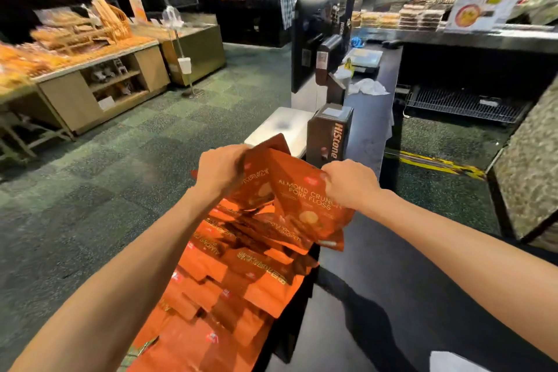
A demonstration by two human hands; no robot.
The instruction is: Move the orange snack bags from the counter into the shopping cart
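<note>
**Both hands on the pork floss bags above the heap**

The left hand (pixel 222 167) was curled tight round the top edge of one orange snack bag (pixel 256 181), fingers hidden behind the foil. The right hand (pixel 350 183) pinched the upper corner of a second one, the bag printed "Almond Crunchy Pork Floss" (pixel 305 199), which hung tilted with its bottom brushing the heap. Both bags were off the dark counter (pixel 371 266) and held above the pile of orange bags (pixel 229 281) to its left.

These looked light and crackly to me, foil pouches with little weight, stiff at the seams and slippery on the faces. I would judge the sealed top edge the surest place to grip; a pinch on the flat face might slide.

The shopping cart itself could not be made out: the heap covered whatever held it, and only a dark edge showed on its right. How many bags each hand held was unclear, since more foil showed behind the left one. The shop beyond was smeared, apart from a brown box marked "HiStone" (pixel 330 136).
</note>
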